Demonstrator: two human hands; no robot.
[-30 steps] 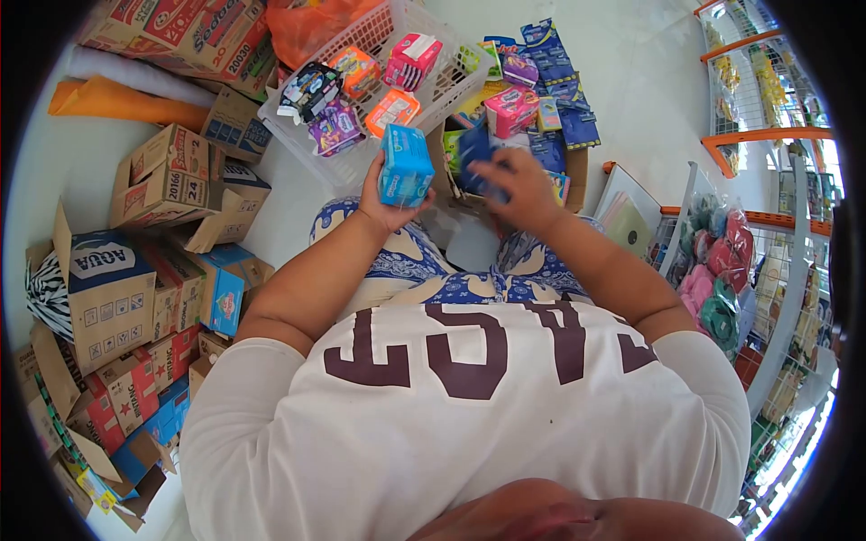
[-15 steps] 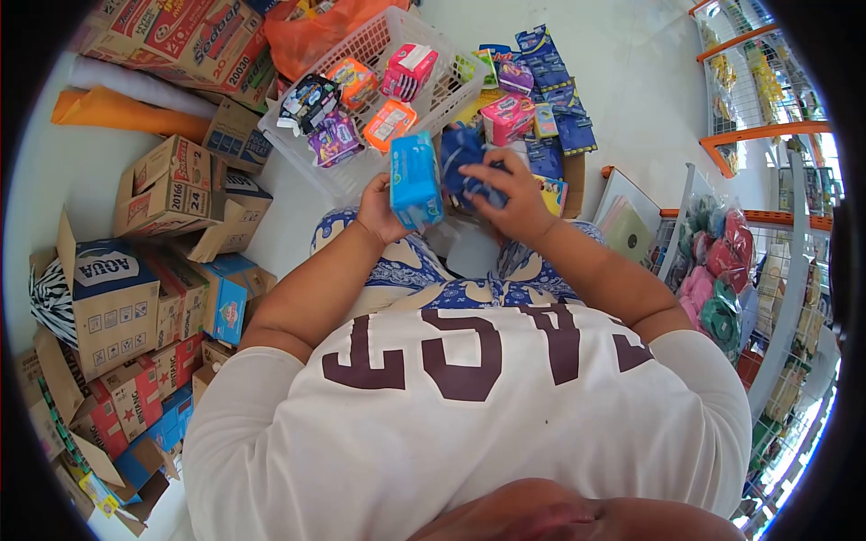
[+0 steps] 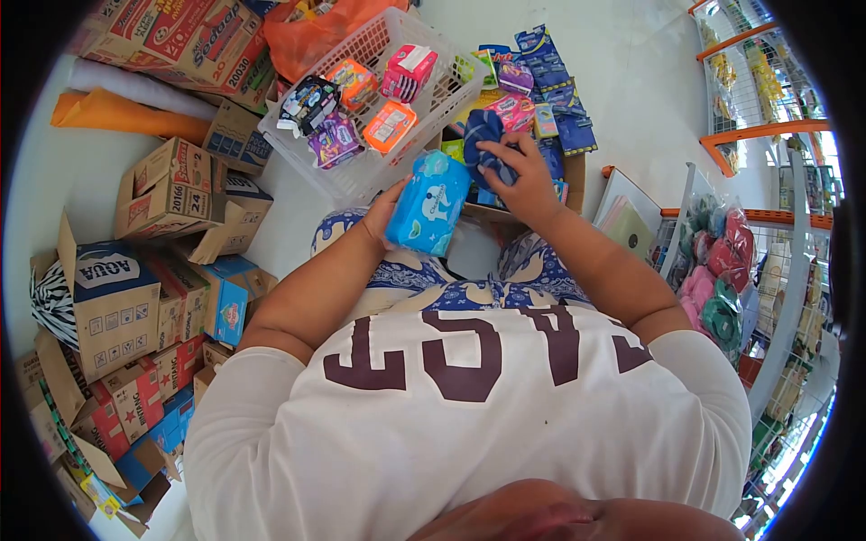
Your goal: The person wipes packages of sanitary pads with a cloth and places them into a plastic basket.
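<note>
Above my lap, my left hand [image 3: 383, 216] grips the left side of a light blue plastic pack [image 3: 429, 206] with a white figure printed on its front. A bunched dark blue cloth [image 3: 487, 144] with pale lines is held in my right hand [image 3: 523, 180], just right of the pack and higher. Below the cloth stands an open cardboard box [image 3: 572, 185] with colourful packets in it. Beyond my left hand is a white plastic basket [image 3: 361, 185] holding several small packs, among them an orange pack [image 3: 391, 126] and a purple pack [image 3: 335, 140].
Cardboard cartons [image 3: 117, 307] are piled along the left. An orange bag [image 3: 316, 41] lies behind the basket. Dark blue sachet strips [image 3: 546, 63] lie beyond the box. Wire shelving with orange rails [image 3: 758, 135] and bagged coloured goods [image 3: 722, 252] stand on the right.
The light blue pack has turned so its printed front faces up, and moved slightly right. My right hand has shifted the cloth right and away from the pack.
</note>
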